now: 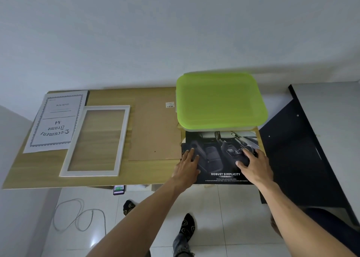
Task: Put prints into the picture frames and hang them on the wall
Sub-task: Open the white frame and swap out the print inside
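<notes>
Both hands, left [188,164] and right [255,166], press flat, fingers open, on dark print [216,159] at table [109,180] edge; sliding risks creasing it under green-lidded box [221,101].

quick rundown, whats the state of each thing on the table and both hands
white frame: flat on the table, empty, wood showing through
document insert sheet: flat, out of the frame, beside it
brown backing board: flat, loose, apart from the frame
car print: flat, far edge at the box
green-lidded box: lid on
left hand: open, pressing on the print
right hand: open, pressing on the print
</notes>
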`<state>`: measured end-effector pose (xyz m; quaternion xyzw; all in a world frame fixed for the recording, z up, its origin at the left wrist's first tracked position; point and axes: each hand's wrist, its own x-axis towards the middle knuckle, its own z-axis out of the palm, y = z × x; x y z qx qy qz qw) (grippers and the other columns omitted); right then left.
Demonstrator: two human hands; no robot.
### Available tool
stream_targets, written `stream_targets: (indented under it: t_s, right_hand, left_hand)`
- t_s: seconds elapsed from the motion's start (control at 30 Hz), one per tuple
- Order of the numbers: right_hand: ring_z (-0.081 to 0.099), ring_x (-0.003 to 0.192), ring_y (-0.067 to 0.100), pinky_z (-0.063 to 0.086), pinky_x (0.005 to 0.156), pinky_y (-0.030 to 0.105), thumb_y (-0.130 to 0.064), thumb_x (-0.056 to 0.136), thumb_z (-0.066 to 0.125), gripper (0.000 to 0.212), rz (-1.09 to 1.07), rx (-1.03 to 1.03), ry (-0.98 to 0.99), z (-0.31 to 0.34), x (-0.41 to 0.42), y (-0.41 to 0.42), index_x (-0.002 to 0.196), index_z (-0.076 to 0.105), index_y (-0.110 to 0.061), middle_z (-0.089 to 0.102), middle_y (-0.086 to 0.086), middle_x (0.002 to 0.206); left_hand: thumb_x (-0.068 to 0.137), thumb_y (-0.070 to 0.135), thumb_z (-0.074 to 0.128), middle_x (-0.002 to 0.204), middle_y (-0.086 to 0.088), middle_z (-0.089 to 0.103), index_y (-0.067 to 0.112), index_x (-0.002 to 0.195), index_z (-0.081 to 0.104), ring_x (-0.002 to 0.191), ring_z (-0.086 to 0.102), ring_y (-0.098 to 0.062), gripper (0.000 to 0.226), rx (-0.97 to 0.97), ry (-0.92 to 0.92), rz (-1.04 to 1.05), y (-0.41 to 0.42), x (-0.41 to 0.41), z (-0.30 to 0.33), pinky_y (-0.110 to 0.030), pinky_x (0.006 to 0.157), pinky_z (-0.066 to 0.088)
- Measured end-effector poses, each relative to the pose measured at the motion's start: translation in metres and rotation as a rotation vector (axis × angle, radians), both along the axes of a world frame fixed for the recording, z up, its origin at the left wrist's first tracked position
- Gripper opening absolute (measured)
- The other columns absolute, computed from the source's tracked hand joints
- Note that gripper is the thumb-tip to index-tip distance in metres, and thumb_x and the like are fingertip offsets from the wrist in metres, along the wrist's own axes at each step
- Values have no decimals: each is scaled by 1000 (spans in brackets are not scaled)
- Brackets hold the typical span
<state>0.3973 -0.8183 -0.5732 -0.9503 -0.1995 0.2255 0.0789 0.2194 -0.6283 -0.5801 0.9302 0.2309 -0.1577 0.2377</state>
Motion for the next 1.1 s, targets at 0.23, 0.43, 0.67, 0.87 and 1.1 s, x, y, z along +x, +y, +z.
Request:
stream_targets:
  t_s: [0.23,0.43,0.67,0.87,1.1]
  right_hand:
    - [35,138,33,40,105,48,-45,92,60,57,107,-11,-179,-2,-5,-2,144,48,-23,40,15,149]
    - [56,120,33,51,95,49,-38,87,68,47,244,133,-305,7,-21,28,126,63,-12,63,13,127]
    - [60,112,25,53,93,42,-35,90,66,39,417,331,-290,26,-66,130,122,64,-13,64,5,121]
    - [62,109,25,52,91,36,-28,91,66,33,525,423,-228,28,-131,251,121,65,-12,66,5,116]
    - [61,114,21,53,90,34,-31,93,62,32,655,456,-158,29,-221,382,122,65,-17,64,0,122]
  left_hand:
    - [99,31,48,160,-4,19,14,147,36,147,16,-23,52,-20,-160,8,13,-7,2,-41,114,30]
    - [99,31,48,144,-3,45,14,138,46,135,39,-22,43,40,-264,93,55,-30,19,-39,108,38]
    - [98,36,48,137,-1,51,15,135,50,128,45,-21,43,120,-289,231,145,-80,35,-39,97,46]
    - [97,33,49,134,-1,53,16,133,53,123,49,-21,40,142,-293,379,237,-146,40,-36,95,45]
    - [97,28,50,137,1,51,16,135,51,126,47,-18,39,195,-253,560,352,-235,28,-36,95,47]
